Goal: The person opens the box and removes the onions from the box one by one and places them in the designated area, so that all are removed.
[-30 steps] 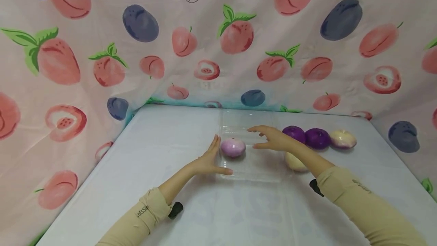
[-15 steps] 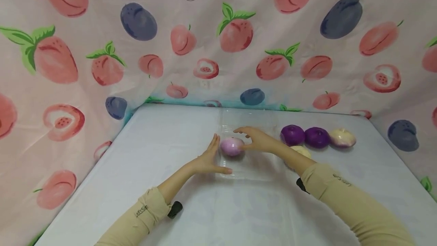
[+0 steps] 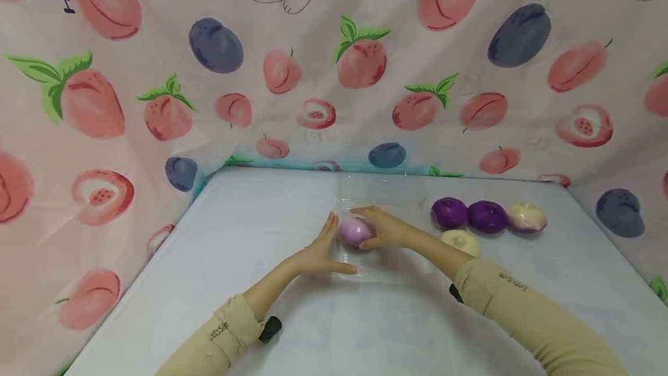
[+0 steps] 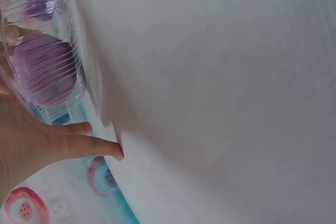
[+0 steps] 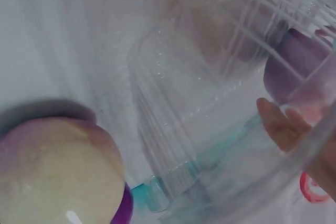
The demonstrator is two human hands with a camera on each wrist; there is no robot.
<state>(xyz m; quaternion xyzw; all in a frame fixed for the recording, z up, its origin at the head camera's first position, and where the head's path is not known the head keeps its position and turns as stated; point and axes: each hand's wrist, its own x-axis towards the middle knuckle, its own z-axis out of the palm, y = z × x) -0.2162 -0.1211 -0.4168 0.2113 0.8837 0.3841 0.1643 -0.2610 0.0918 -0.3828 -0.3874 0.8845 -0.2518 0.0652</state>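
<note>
While the left hand (image 3: pixel 318 254) lies flat with straight fingers against the left edge of the clear plastic tray (image 3: pixel 388 266), the right hand (image 3: pixel 383 231) curls its fingers and thumb around the pale pink onion (image 3: pixel 355 231), which sits inside the tray near its left wall. The tray stands approx. in the middle of the white table (image 3: pixel 250 225), w/ much free surface to its left and in front, towards the person. To the right the room is less: a cream onion (image 3: pixel 460 241) lies just beside the right forearm, and behind it a row of two purple onions (image 3: pixel 450 212) (image 3: pixel 486 216) and one cream-and-purple onion (image 3: pixel 526 216), touching each other. A fruit-print cloth (image 3: pixel 156 103) closes the table at the back and both sides; it reads "Happ", cut off by the picture edge. Both beige sleeves carry small lettering, too small to read.
</note>
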